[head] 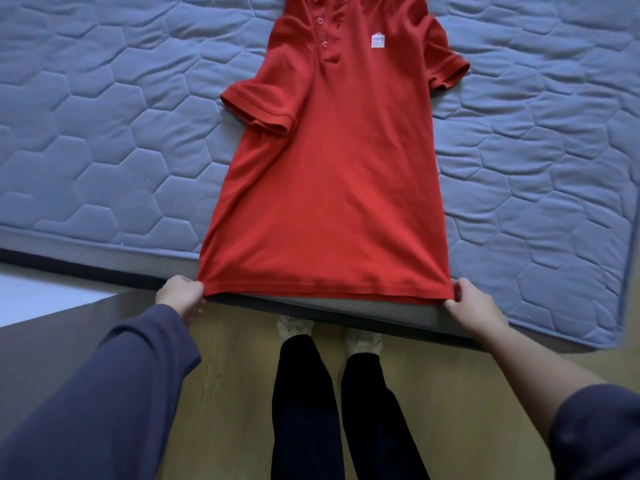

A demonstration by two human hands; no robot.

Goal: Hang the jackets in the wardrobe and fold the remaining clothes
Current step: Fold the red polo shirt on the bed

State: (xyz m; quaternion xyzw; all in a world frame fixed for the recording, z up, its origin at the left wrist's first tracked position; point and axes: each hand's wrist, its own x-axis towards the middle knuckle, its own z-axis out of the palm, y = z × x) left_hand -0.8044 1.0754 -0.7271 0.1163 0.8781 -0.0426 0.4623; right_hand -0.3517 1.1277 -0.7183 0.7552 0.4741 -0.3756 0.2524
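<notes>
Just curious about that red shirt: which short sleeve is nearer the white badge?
The sleeve on the picture's right, spread onto the mattress; the white badge sits just beside it. The other sleeve lies beyond the buttons, farther away.

The polo shirt (329,188) between the fingers (194,289) was plain red, with matching red buttons (319,21) and a small white badge (378,40) far beyond them. The mattress (104,133) beyond the fingers was blue-grey, quilted in hexagons, with a grey edge band (104,258). Behind the fingers were a pale brown wooden floor (235,375), black trousers (304,410), cream shoes (362,342) and slate-blue sleeves (104,393).
</notes>
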